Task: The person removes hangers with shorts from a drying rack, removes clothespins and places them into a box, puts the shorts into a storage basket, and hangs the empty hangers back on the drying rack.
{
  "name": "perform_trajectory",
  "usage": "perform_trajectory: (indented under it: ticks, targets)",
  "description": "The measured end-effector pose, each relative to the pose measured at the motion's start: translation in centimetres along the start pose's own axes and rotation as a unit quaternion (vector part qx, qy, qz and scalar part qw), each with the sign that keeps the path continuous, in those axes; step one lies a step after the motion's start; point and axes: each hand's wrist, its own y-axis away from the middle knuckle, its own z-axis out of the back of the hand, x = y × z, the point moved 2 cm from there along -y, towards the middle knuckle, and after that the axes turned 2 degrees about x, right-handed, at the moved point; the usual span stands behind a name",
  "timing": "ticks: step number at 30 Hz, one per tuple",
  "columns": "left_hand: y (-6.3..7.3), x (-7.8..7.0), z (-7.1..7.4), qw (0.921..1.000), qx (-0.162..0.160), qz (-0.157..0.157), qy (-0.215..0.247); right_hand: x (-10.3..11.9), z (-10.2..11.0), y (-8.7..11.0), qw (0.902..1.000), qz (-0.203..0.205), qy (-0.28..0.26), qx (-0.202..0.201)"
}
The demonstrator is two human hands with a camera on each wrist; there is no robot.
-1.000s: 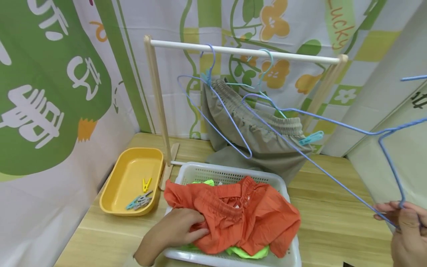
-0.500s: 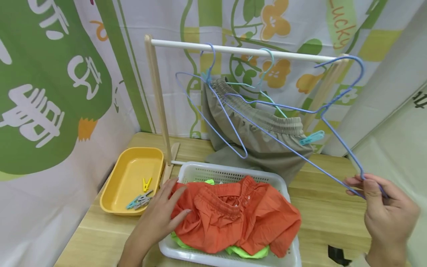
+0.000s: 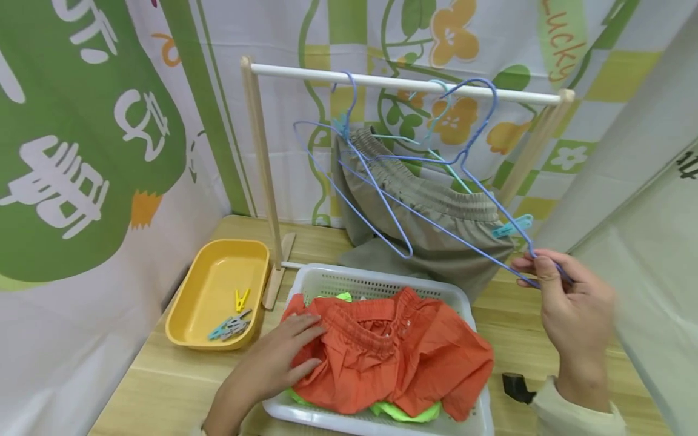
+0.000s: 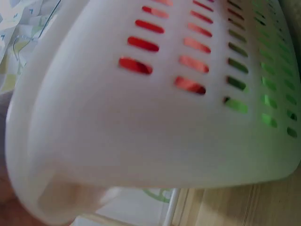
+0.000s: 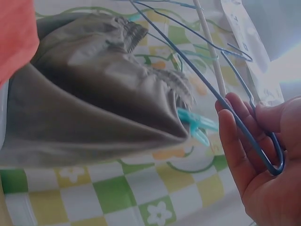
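Note:
My right hand [image 3: 578, 303] pinches one end of a blue wire hanger [image 3: 468, 147] between thumb and fingers. The hanger's hook overlaps the rack's white rail in the head view, and its far end passes in front of grey trousers [image 3: 414, 200]. In the right wrist view, the wire's bent end lies across the palm. Orange shorts [image 3: 360, 363] lie spread on top of a white basket [image 3: 382, 274], their elastic waistband toward the back. My left hand [image 3: 272, 357] rests on the shorts' left part, fingers extended. The left wrist view shows mostly the basket's slotted wall [image 4: 117, 127].
The wooden rack's rail [image 3: 305, 73] carries another blue hanger [image 3: 376, 181] and a green hanger [image 3: 449, 103] with the trousers, held by a turquoise clothespin [image 3: 512, 226]. A yellow tray [image 3: 180, 321] with several clothespins stands left. Bright green cloth [image 3: 406, 413] shows under the shorts. A black object [image 3: 517, 387] lies right.
My right hand has brought the blue hanger leftward and up, from the right edge to the rack. My left hand has shifted left off the shorts' fold, then come back onto them.

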Motion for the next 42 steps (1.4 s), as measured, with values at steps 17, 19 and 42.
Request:
perform_trajectory:
  ticks: [17, 19, 42]
  targets:
    - [-1.1, -0.5, -1.8, 0.998, 0.009, -0.044, -0.044, -0.8, -4.7, -2.6, 0.9863, -0.028, 0.163, 0.003]
    - [-1.2, -0.3, -1.9, 0.9984, -0.007, -0.044, -0.035, -1.0, -5.1, -2.7, 0.9857, -0.029, 0.166, 0.007]
    - [0.0, 2.3, -2.0, 0.9697, -0.126, 0.114, 0.175, -1.9, -6.1, -1.6, 0.9818, -0.066, 0.135, 0.117]
